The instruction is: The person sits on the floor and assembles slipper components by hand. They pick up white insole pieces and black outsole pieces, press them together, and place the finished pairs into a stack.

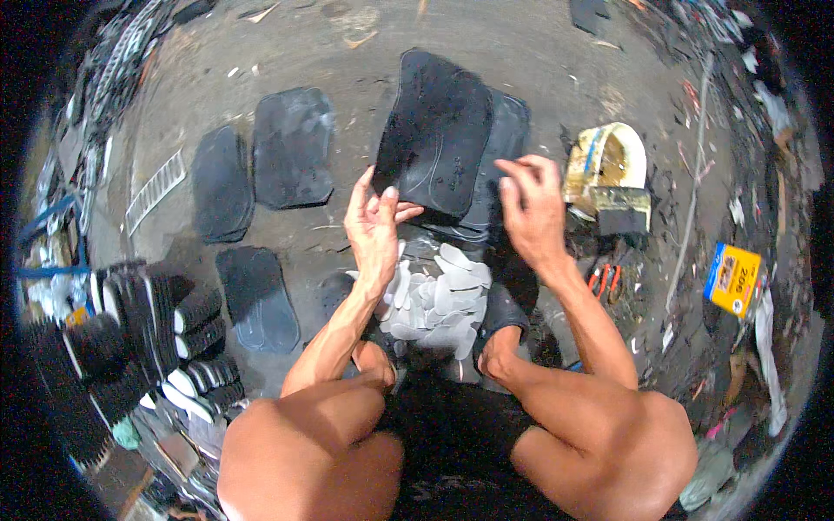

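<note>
My left hand point(373, 227) grips the lower left corner of a black rubber-like sheet point(439, 130). Thin curved sole-like outlines show on this sheet, which is tilted up over a stack of similar dark sheets point(511, 130). To the right of the stack, my right hand point(532, 208) is raised with its fingers apart and slightly bent, and nothing shows in it. Between my feet lies a heap of pale grey sole-shaped pieces point(439, 300), just below the sheets.
More dark sheets point(294, 148) lie on the floor at left. Black soles point(143, 321) are piled at lower left. On the right are a cut-open white tub point(637, 156) with brownish residue, a red-handled tool point(613, 283) and a yellow-and-blue packet point(734, 278). Scraps line both sides.
</note>
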`<state>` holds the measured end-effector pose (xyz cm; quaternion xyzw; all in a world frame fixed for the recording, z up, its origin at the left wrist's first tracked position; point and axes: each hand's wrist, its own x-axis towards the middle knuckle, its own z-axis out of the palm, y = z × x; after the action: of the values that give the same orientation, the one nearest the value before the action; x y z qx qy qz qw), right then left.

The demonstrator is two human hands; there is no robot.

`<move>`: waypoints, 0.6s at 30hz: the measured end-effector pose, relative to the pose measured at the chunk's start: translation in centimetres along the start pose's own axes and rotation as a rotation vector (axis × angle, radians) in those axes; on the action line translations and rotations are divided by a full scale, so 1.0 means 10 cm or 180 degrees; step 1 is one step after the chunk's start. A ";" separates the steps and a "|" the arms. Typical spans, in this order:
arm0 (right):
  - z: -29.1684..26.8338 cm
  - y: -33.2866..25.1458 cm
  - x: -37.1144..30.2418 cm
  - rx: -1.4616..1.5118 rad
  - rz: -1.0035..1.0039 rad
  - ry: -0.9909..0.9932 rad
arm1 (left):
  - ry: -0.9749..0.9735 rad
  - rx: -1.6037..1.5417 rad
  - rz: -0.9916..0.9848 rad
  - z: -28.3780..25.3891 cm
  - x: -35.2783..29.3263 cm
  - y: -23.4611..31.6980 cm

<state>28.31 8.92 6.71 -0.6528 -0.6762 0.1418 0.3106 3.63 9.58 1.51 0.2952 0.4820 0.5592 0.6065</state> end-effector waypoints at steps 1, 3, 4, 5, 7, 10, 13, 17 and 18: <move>-0.04 0.07 0.00 0.0072 0.0257 0.0008 | 0.0181 -0.0100 0.0048 -0.15 -0.02 0.13; -0.07 0.18 -0.07 0.0098 0.0281 -0.0020 | 0.0807 -0.0256 0.0035 -0.40 -0.16 0.53; -0.07 0.18 -0.10 0.0076 0.0255 -0.0057 | 0.1245 -0.0174 0.0184 -0.77 -0.24 0.61; -0.06 0.20 -0.15 0.0090 0.0254 -0.0102 | 0.1440 -0.0234 0.0212 -1.20 -0.36 0.66; -0.02 0.24 -0.24 0.0130 0.0257 -0.0192 | 0.2077 0.0037 0.0403 -1.68 -0.70 0.89; 0.04 0.18 -0.25 0.0222 0.0376 -0.0324 | 0.2742 0.0246 0.0359 -2.52 -1.40 0.85; 0.03 0.15 -0.22 0.0123 0.0303 -0.0350 | 0.2996 0.1105 0.0283 -2.90 -1.76 0.53; 0.06 0.07 -0.19 0.0126 0.0232 -0.0447 | 0.3203 0.2404 -0.0295 -3.10 -1.83 0.17; 0.05 0.04 -0.18 0.0127 0.0191 -0.0459 | 0.3466 0.2809 -0.0747 -3.00 -1.81 0.25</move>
<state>28.26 7.30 5.60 -0.6545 -0.6740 0.2112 0.2697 -23.20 -12.79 -2.53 0.1380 0.9268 0.3108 0.1594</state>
